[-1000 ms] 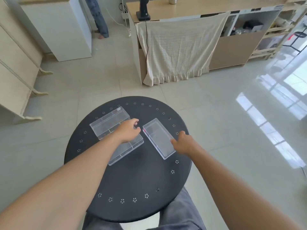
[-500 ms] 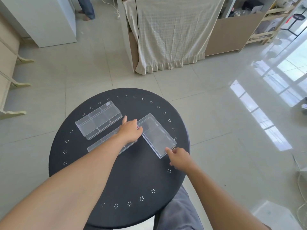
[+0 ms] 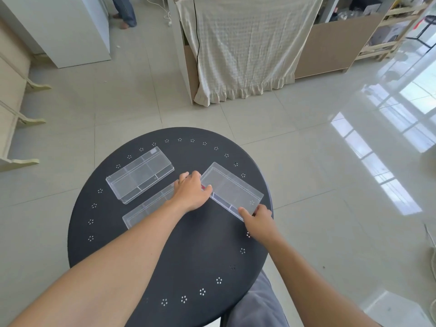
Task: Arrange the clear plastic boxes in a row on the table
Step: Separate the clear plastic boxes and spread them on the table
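A round black perforated table (image 3: 188, 256) is carrying three clear rectangular plastic boxes. The far-left box (image 3: 140, 177) is lying apart from both hands. The right box (image 3: 232, 190) is sitting angled; the left hand (image 3: 192, 193) is gripping its far-left end, covering the middle box (image 3: 147, 206), and the right hand (image 3: 258, 218) is pinching its near corner.

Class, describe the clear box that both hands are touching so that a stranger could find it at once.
On the round black table lie three clear boxes. Take the rightmost box, near the right rim. Unlike its neighbours, it slants the other way.
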Available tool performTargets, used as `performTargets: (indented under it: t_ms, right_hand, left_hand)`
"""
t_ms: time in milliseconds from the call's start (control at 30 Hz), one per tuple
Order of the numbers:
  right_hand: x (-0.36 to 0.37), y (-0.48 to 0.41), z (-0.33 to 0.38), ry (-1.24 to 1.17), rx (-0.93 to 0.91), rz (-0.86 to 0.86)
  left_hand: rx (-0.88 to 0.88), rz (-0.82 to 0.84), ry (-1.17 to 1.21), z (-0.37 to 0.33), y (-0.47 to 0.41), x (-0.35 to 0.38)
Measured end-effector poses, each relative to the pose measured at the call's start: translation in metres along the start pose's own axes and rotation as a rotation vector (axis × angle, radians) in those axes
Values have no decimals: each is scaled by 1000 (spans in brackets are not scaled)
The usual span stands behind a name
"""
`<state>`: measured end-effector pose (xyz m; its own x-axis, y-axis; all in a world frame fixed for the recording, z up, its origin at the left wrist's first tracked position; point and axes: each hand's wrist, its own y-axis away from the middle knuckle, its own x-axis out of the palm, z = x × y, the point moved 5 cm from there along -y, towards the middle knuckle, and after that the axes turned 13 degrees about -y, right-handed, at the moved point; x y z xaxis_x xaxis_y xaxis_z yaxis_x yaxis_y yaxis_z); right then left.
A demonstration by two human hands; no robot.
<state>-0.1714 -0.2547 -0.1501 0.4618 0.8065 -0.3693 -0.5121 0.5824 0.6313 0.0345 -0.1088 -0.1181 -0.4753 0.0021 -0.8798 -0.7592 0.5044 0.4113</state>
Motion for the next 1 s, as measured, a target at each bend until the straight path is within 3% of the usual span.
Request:
performTargets:
  t_ms: [133,267,500,700,1000]
  right_hand:
    - [-5,-10,-3,-77,-88,-6]
    - [-16,-12,4,-140,-167,-20]
    - [-44,8,39,-86,-276,-137]
    - [-54,8,41,-80,-308,-212]
    - [-45,0,18,50,-221,-54]
  left_hand:
    - [50,-101,59,-4,5,-5]
    - [87,-85,153,0,13,-7]
    - [83,-219,170,7,28,-21]
    - [47,-142,187,8,48,-8]
    - [-110,61,278,9,72,29]
